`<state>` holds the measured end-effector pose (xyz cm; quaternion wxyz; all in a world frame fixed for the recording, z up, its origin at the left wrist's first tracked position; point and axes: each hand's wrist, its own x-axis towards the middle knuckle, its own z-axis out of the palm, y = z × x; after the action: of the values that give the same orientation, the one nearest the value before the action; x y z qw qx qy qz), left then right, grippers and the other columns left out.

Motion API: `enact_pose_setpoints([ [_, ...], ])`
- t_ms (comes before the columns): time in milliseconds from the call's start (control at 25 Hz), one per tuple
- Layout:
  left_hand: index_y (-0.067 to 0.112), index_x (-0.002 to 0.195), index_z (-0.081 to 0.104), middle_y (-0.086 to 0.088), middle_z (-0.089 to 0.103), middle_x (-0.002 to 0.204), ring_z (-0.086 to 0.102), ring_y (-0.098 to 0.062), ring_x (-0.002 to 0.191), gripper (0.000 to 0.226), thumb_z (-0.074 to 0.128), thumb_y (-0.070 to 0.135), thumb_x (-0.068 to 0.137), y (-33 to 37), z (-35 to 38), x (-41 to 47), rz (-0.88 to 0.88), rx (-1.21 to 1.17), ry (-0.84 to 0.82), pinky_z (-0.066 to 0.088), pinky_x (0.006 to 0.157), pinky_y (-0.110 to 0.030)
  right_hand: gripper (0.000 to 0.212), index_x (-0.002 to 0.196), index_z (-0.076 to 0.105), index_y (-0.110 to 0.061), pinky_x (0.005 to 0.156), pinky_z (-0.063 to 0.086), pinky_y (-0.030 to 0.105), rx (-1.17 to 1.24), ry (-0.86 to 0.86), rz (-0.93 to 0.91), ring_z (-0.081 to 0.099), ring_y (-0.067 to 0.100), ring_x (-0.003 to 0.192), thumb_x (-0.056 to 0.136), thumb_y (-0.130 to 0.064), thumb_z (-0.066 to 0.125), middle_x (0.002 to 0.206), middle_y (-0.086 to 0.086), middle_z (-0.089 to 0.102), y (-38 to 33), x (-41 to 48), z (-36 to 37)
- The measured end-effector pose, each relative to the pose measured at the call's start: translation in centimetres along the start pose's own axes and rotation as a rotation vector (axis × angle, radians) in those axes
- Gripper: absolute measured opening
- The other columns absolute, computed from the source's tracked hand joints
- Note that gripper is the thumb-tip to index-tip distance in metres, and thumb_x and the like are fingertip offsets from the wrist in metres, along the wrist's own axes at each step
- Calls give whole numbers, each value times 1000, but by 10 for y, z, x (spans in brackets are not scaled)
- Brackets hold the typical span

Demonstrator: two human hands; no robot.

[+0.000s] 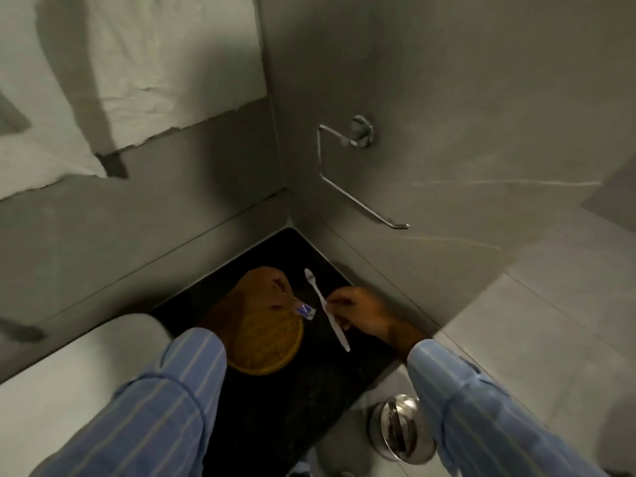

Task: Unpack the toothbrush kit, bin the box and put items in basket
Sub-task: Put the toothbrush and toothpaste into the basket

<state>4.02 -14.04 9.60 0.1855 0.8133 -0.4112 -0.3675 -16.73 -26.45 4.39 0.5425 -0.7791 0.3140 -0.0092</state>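
Observation:
My left hand (256, 292) hovers over a round woven basket (272, 352) on the dark counter and pinches a small toothpaste tube (304, 309) with blue print. Just to its right, my right hand (361, 311) grips a white toothbrush (327, 309) by the middle of its handle, bristle end pointing away from me. The toothbrush hangs beside the basket's right rim, not inside it. My left hand and sleeve hide the basket's left part. No box shows in the view.
The dark counter (303, 407) runs into a corner of grey walls. A chrome paper holder (347, 166) sticks out of the right wall. A shiny metal bin (401, 432) stands on the floor at lower right. A white basin edge (69, 383) lies at left.

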Motion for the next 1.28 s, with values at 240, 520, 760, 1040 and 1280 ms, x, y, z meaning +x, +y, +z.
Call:
enact_pose_setpoints([
  [240,13,84,81,5,73,77,70,-13,79,24,91,21,64,-91,-40,17,-133,-12,112,53,68,-10,12,81,73,-20,59,57,26,77,-14,132,69,9,58,90,-19,66,69,0,72,-37,84,59],
  [520,14,77,75,-4,76,90,70,-16,84,22,90,21,62,-145,-36,47,-238,28,143,53,72,-22,14,105,69,-8,72,61,27,30,-54,312,71,16,80,95,-13,61,92,6,70,-44,156,128],
  [760,11,87,76,-6,75,94,70,-20,89,25,88,17,67,-168,-18,75,-277,-23,103,55,77,-26,18,109,67,-5,89,59,39,-39,-102,452,70,24,98,93,-7,62,106,12,69,-22,195,155],
  [1040,5,101,74,-14,72,106,68,-26,99,20,74,13,83,-174,-5,91,-302,3,54,55,92,-40,21,111,67,-3,90,58,40,-164,-124,546,69,28,100,94,-14,62,113,15,69,-2,216,168],
  [1280,4,98,66,-15,68,100,65,-27,91,14,70,11,86,-178,1,86,-266,-4,165,56,83,-42,17,106,66,-8,51,40,18,-436,-153,507,53,9,65,94,-20,63,108,9,68,-5,215,178],
])
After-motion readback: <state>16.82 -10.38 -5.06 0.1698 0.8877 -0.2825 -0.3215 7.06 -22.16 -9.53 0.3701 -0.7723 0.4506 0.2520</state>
